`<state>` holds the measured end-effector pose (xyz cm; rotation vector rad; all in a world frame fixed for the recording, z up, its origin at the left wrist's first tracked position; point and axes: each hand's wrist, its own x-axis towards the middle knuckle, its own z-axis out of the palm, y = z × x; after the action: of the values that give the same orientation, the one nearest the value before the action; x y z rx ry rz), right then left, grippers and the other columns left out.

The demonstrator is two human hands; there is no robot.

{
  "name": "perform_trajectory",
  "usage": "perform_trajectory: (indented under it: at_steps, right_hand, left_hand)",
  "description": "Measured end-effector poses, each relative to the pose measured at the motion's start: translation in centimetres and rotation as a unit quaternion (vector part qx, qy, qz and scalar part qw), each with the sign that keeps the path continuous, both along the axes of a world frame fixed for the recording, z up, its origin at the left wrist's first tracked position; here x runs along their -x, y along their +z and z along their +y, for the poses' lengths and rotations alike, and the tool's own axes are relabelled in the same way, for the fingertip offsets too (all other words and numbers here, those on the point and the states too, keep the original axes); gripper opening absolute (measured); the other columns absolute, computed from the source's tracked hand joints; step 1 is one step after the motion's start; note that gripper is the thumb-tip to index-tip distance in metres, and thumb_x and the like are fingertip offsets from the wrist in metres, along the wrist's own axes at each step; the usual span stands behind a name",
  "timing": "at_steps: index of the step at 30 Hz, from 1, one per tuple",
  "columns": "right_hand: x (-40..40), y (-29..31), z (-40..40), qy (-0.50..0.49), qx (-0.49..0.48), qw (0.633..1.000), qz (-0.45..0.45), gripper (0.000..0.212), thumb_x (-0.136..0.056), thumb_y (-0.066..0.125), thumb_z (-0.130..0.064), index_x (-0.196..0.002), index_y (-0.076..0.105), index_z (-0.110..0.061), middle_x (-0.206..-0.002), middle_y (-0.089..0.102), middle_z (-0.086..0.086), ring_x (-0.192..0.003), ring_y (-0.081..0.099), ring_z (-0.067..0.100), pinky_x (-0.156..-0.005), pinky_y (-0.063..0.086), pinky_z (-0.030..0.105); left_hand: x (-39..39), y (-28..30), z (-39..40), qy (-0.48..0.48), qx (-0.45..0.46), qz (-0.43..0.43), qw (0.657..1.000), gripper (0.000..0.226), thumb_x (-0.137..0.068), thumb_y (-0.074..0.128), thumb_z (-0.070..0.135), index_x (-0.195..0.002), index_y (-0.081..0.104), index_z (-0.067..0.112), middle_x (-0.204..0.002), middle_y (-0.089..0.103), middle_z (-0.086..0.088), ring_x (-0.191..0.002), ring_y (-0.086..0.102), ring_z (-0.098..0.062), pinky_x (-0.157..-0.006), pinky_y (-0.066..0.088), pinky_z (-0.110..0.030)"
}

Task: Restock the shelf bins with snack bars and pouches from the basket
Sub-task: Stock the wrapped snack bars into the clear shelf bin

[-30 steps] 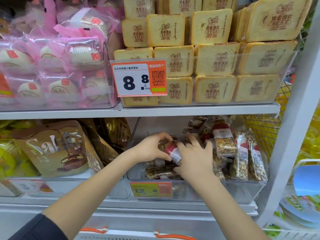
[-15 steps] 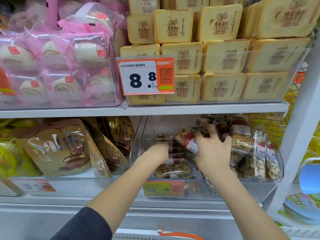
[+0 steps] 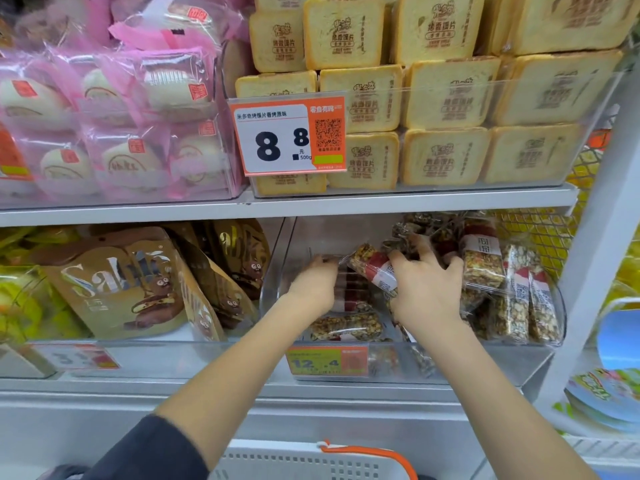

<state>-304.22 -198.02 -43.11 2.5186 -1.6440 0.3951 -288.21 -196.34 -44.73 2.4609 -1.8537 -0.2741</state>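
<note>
A clear shelf bin [image 3: 491, 358] on the lower shelf holds nut snack bars with red bands. Several stand upright at its right side [image 3: 512, 306] and others lie flat at its left [image 3: 346, 327]. My right hand [image 3: 427, 292] is inside the bin and grips one tilted snack bar [image 3: 372, 266], thumb over it and fingers spread toward the upright bars. My left hand [image 3: 313, 287] reaches deep into the bin's left side, its fingertips at the clear wrapper end of that bar. Their grip is hidden. The white basket [image 3: 304, 462] with an orange handle shows at the bottom edge.
Brown pouches [image 3: 117, 282] fill the bin to the left. The upper shelf carries toast-slice packs [image 3: 446, 95] and pink bun packs [image 3: 114, 123], with an 8.8 price tag [image 3: 289, 136]. A white shelf post [image 3: 602, 237] stands at the right.
Both hands pushed deeper into the bin. The bar went from held between both hands near the front to tilted up under my right hand, and my left hand moved to the back left.
</note>
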Motion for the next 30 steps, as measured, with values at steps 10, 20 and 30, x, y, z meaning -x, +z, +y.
perform_trajectory:
  at_steps: [10,20,30]
  right_hand:
    - [-0.3,0.4,0.2,-0.008,-0.017,1.000,0.000,0.055,-0.079,0.064,-0.013,-0.130,0.046,-0.025,-0.139,0.051,0.004,-0.147,0.003,0.015,-0.103,0.021,0.049]
    - [-0.1,0.5,0.0,0.001,-0.023,1.000,-0.001,0.058,-0.078,0.065,-0.015,-0.131,0.045,-0.026,-0.147,0.041,0.005,-0.147,0.005,0.016,-0.105,0.020,0.050]
    - [0.0,0.4,0.0,0.003,-0.028,1.000,-0.005,0.059,-0.077,0.066,-0.017,-0.131,0.045,-0.028,-0.152,0.033,0.005,-0.146,0.007,0.015,-0.104,0.020,0.050]
  left_hand:
    - [0.4,-1.3,1.0,-0.058,-0.187,0.017,0.980,0.030,-0.090,0.059,0.015,-0.115,0.054,-0.001,-0.089,0.051,-0.005,-0.074,0.049,-0.019,-0.058,0.040,-0.026]
    - [-0.1,-2.0,0.6,-0.087,-0.172,0.003,0.981,0.053,-0.088,0.058,0.047,-0.123,0.052,0.008,-0.125,0.052,-0.013,-0.114,0.046,-0.030,-0.093,0.041,-0.037]
    - [0.4,-0.1,1.0,-0.062,-0.175,0.069,0.980,0.035,-0.091,0.057,0.040,-0.088,0.052,0.006,-0.075,0.047,-0.002,-0.069,0.045,-0.019,-0.057,0.035,-0.027]
